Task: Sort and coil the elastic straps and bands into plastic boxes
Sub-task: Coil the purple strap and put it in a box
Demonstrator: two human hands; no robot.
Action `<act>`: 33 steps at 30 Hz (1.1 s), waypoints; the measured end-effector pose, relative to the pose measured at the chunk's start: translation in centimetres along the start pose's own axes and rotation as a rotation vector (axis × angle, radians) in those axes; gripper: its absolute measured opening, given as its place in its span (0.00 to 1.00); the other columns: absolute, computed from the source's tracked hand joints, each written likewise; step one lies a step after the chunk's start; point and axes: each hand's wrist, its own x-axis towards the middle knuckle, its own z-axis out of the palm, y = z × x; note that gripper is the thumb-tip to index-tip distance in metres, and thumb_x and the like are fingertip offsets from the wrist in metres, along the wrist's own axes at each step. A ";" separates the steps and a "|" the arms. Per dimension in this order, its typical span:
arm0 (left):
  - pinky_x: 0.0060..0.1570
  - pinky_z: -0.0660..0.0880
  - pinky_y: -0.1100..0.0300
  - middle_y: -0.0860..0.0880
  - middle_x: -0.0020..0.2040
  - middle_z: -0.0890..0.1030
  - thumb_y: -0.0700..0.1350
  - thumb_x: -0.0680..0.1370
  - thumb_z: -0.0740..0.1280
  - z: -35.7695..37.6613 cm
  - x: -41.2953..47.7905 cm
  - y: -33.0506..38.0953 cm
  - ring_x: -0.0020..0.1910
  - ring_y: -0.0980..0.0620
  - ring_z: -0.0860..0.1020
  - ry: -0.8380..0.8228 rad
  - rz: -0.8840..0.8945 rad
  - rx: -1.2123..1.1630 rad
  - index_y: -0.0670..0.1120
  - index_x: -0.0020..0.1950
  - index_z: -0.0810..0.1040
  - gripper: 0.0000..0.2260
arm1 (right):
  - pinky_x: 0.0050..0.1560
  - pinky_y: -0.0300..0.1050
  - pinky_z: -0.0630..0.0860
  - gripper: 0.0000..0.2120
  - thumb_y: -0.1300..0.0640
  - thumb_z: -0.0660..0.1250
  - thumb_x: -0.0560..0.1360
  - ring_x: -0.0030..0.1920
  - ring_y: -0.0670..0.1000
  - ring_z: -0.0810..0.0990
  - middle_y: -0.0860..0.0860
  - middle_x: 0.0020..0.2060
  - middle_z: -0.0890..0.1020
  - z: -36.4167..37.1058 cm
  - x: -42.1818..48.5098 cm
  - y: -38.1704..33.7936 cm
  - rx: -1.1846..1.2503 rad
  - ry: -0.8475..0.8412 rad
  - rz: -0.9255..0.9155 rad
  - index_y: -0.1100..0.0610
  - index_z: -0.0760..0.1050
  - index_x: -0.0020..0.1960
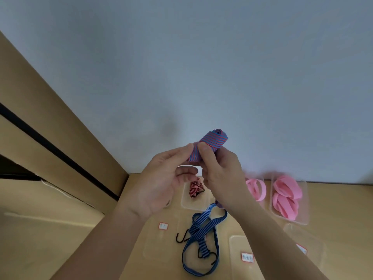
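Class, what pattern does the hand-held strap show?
The strap has blue and red stripes; head view.

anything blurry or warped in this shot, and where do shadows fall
Head view: wide-angle warp slants the brown panels at left; the pink bands beside the right hand look smeared; the striped strap coil it shares with the left hand is fairly sharp; a faint shadow marks the wall left of it.

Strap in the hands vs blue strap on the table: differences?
The red-blue strap is wound into a tight coil; the blue strap sprawls in loose loops. The red-blue strap is held up by the left hand and right hand; the blue strap lies untouched on the table. The blue strap's black hooks show; the red-blue strap shows none. Both are flat and striped.
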 end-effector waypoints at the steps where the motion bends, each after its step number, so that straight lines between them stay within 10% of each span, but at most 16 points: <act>1: 0.41 0.79 0.61 0.44 0.48 0.85 0.51 0.74 0.71 -0.5 0.1 0.2 0.40 0.51 0.80 -0.005 -0.009 -0.029 0.43 0.59 0.86 0.17 | 0.29 0.51 0.63 0.17 0.37 0.61 0.74 0.26 0.48 0.63 0.44 0.24 0.65 0.0 0.0 -0.1 -0.056 -0.008 -0.030 0.48 0.74 0.36; 10: 0.32 0.79 0.62 0.42 0.46 0.86 0.41 0.71 0.73 -1.9 1.1 1.4 0.38 0.48 0.85 -0.050 0.016 -0.047 0.41 0.59 0.84 0.17 | 0.29 0.60 0.70 0.20 0.39 0.61 0.77 0.27 0.52 0.67 0.47 0.26 0.68 0.2 0.6 -0.8 -0.180 -0.035 -0.022 0.55 0.75 0.41; 19: 0.49 0.83 0.52 0.44 0.50 0.87 0.35 0.79 0.71 -1.6 1.3 0.4 0.43 0.45 0.87 0.128 0.318 0.251 0.42 0.60 0.82 0.10 | 0.30 0.50 0.69 0.21 0.32 0.59 0.74 0.27 0.47 0.67 0.43 0.25 0.70 1.4 0.8 -0.8 -0.090 -0.040 -0.002 0.48 0.78 0.43; 23: 0.49 0.82 0.56 0.50 0.48 0.85 0.40 0.76 0.71 -1.0 0.5 -0.9 0.45 0.53 0.85 0.222 0.562 0.533 0.52 0.55 0.82 0.10 | 0.26 0.48 0.71 0.26 0.29 0.62 0.72 0.22 0.49 0.67 0.46 0.23 0.68 1.9 0.5 -0.7 -0.037 -0.010 0.140 0.52 0.77 0.35; 28: 0.52 0.80 0.55 0.46 0.55 0.78 0.33 0.77 0.70 -1.8 0.5 -2.4 0.50 0.51 0.81 0.384 1.041 0.923 0.39 0.59 0.82 0.11 | 0.24 0.42 0.68 0.24 0.30 0.66 0.69 0.25 0.51 0.65 0.54 0.27 0.70 2.5 0.0 -0.7 0.162 -0.066 0.283 0.51 0.76 0.32; 33: 0.47 0.79 0.60 0.50 0.54 0.81 0.42 0.73 0.73 -2.1 0.1 -1.3 0.49 0.52 0.82 0.226 0.700 0.560 0.47 0.58 0.83 0.14 | 0.23 0.41 0.65 0.23 0.34 0.65 0.71 0.23 0.50 0.62 0.53 0.25 0.66 2.6 -0.3 -0.4 0.222 -0.087 0.214 0.54 0.77 0.37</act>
